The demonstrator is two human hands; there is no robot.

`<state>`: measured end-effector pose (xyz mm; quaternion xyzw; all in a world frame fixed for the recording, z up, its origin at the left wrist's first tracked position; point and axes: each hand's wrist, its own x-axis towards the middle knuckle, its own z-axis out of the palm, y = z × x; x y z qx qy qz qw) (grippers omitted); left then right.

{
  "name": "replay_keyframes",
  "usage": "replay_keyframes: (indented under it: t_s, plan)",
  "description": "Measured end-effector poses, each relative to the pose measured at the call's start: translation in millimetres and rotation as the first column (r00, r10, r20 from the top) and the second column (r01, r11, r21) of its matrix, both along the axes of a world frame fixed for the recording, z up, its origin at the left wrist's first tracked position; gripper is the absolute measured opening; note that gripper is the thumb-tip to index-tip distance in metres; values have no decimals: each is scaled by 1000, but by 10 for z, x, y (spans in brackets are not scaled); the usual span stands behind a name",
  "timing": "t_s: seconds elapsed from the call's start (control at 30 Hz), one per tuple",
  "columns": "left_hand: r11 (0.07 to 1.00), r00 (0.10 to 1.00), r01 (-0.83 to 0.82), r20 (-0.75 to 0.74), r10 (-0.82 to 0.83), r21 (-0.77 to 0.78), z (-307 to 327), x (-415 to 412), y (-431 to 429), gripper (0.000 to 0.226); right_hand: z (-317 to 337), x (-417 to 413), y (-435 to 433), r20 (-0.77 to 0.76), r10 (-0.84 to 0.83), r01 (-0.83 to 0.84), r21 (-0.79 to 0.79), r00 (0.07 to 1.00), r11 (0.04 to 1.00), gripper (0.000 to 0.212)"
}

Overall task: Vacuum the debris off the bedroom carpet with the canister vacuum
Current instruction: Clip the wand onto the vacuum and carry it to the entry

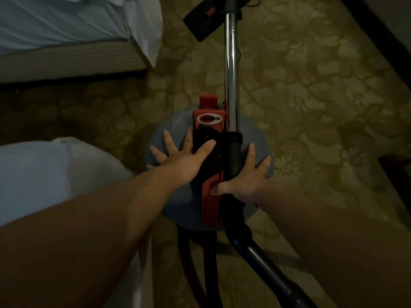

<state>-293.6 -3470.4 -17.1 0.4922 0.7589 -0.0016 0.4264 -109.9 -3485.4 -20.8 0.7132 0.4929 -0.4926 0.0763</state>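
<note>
Both hands spread flat on the canister vacuum.

The left hand (pixel 178 161) and right hand (pixel 244 176) are laid open-fingered on the grey canister vacuum (pixel 175 130), nothing gripped. Between them a chrome wand (pixel 231 74) is seen, reaching the floor head (pixel 206 16) ahead on patterned carpet (pixel 311 85); a bed (pixel 66 41) is placed far left.
</note>
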Motion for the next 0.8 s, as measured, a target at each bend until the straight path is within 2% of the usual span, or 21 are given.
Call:
replay_keyframes:
  t_s: [0.23, 0.37, 0.5, 0.6, 0.8]
  plan:
    - [999, 1000, 3, 25, -2, -33, 48, -85, 828, 95, 64, -102, 766, 16, 2, -1, -24, 1000, 1000, 164]
    - [998, 1000, -23, 18, 23, -50, 76, -168, 1246, 103, 31, -194, 1154, 18, 6, -5, -23, 1000, 1000, 165]
    - [1000, 999, -1, -36, 1, -11, 81, -125, 1797, 94, 25, -189, 1739, 7, -6, 7, -36, 1000, 999, 163]
    - [999, 999, -32, 9, 32, -12, 77, -184, 2304, 93, -8, -256, 2245, 8, -20, 20, -16, 1000, 1000, 170]
    - [1000, 1000, -4, -22, 4, 0, 69, -223, 3190, 89, -46, -301, 3141, 9, 1, -1, -10, 1000, 1000, 176]
